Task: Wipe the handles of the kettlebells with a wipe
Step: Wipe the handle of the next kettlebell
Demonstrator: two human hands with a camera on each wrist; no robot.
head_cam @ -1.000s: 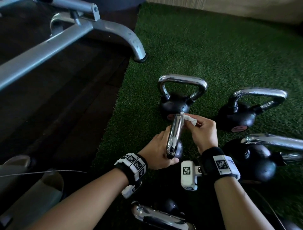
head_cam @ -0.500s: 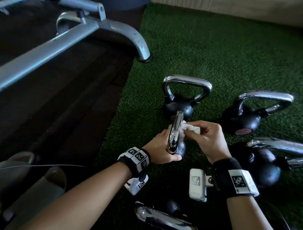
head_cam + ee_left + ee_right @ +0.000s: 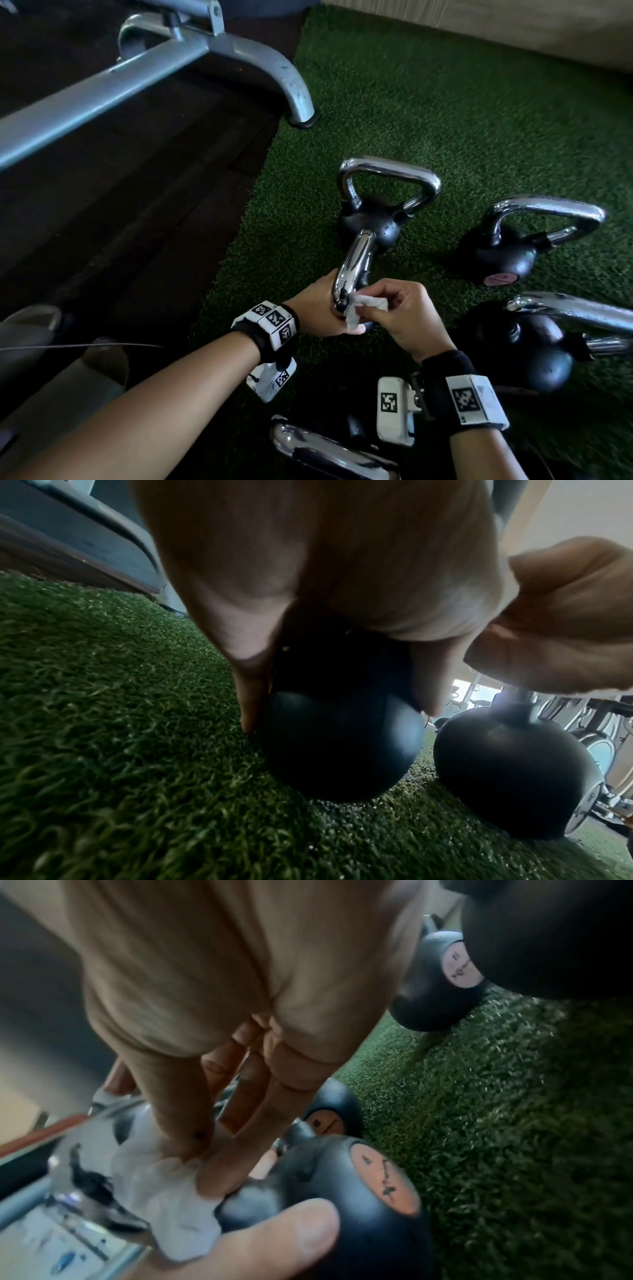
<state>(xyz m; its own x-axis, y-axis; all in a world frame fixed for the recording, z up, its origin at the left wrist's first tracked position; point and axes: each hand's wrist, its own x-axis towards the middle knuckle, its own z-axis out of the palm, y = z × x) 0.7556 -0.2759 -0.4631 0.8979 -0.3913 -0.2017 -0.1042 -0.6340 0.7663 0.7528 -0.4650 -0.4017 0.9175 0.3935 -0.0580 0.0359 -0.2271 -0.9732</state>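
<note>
Kettlebell handle (image 3: 354, 263) steadied by left hand (image 3: 317, 310), fingers hidden; right hand (image 3: 399, 315) pinches wipe (image 3: 356, 308).

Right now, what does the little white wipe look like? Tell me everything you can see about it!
The wipe is a small, crumpled piece of white, soft-looking cloth or paper. The right hand pinches it between thumb and fingertips and presses it against the near end of a shiny chrome kettlebell handle. One part bunches under the fingers; a loose corner hangs down beside the handle. The left hand steadies that kettlebell from the other side. In the right wrist view the wipe looks wrinkled and blurry.
</note>
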